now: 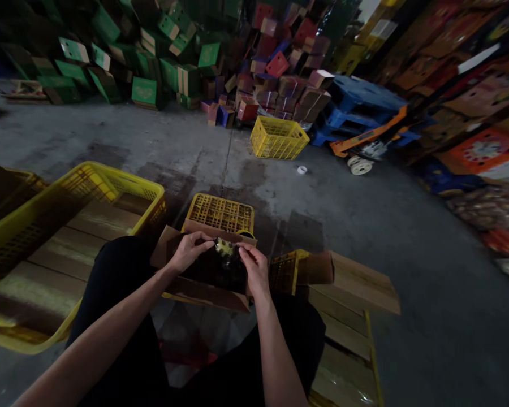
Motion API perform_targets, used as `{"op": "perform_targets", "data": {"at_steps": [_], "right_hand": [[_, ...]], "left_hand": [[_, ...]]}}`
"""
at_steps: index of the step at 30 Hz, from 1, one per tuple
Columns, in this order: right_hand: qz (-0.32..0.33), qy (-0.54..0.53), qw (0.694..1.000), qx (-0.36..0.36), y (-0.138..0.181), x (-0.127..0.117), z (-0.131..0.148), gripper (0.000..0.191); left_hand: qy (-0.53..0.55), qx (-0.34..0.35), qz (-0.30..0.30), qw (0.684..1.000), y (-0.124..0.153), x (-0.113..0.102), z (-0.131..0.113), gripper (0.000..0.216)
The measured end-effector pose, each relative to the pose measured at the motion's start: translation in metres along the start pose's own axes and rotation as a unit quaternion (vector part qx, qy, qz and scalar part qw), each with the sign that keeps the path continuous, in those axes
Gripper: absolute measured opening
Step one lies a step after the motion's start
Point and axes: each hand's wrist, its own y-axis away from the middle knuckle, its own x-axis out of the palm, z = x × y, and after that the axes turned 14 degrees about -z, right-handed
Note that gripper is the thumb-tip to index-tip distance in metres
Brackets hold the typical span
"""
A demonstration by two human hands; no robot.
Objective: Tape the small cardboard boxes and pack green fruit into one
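Note:
In the head view, my left hand (192, 250) and my right hand (254, 264) face each other over an open cardboard box (212, 295). Between the pinched fingertips of both is a small, shiny piece, pale yellow with dark spots (224, 247), which looks like a plastic-wrapped packet; its exact kind is too dim to make out. The left fingers pinch its left side and the right fingers its right. Below it the inside of the box is very dark, so its contents are hidden. The box stands between my knees, against an upturned yellow crate (220, 210).
At left, a large yellow crate (94, 169) holds closed cartons (59, 288). Another yellow crate with cartons (343, 362) stands at right. Ahead are a yellow crate (279, 138), a roll of tape (302, 169), green boxes (144, 91), blue pallets (360, 102) and an orange pallet jack (371, 135).

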Motion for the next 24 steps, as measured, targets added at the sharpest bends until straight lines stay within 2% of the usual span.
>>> {"op": "perform_targets", "data": {"at_steps": [3, 6, 11, 14, 16, 18, 20, 22, 24], "right_hand": [[-0.023, 0.008, 1.000, 0.008, 0.000, 0.001, -0.001, 0.037], [-0.037, -0.005, 0.998, 0.049, 0.000, 0.003, -0.003, 0.041], [-0.014, -0.021, 0.999, 0.049, -0.001, 0.003, -0.003, 0.040], [-0.003, -0.012, 0.999, 0.038, -0.001, 0.003, -0.003, 0.040], [0.008, -0.003, 0.999, 0.033, 0.000, 0.003, -0.002, 0.039], [0.029, 0.006, 0.999, 0.025, 0.001, 0.003, -0.002, 0.038], [0.048, 0.001, 0.999, 0.023, 0.001, 0.003, -0.002, 0.039], [0.044, -0.009, 0.999, 0.030, -0.002, 0.001, -0.004, 0.041], [0.030, 0.023, 0.999, 0.024, -0.006, -0.001, -0.006, 0.039]], "left_hand": [[0.029, 0.001, -0.007, 1.000, 0.000, 0.001, -0.001, 0.036], [0.048, -0.005, -0.021, 0.999, 0.001, 0.003, -0.004, 0.037], [0.046, -0.026, -0.040, 0.998, 0.003, 0.002, -0.013, 0.036], [0.083, -0.031, 0.018, 0.996, 0.005, 0.001, -0.020, 0.036], [0.103, -0.020, 0.076, 0.992, 0.007, 0.002, -0.024, 0.052], [0.074, -0.014, 0.128, 0.989, 0.007, 0.002, -0.026, 0.066], [0.016, -0.012, 0.152, 0.988, 0.005, 0.000, -0.024, 0.061], [-0.031, -0.004, 0.134, 0.991, 0.001, -0.005, -0.021, 0.052], [-0.074, 0.010, 0.079, 0.994, -0.005, -0.013, -0.016, 0.048]]}}
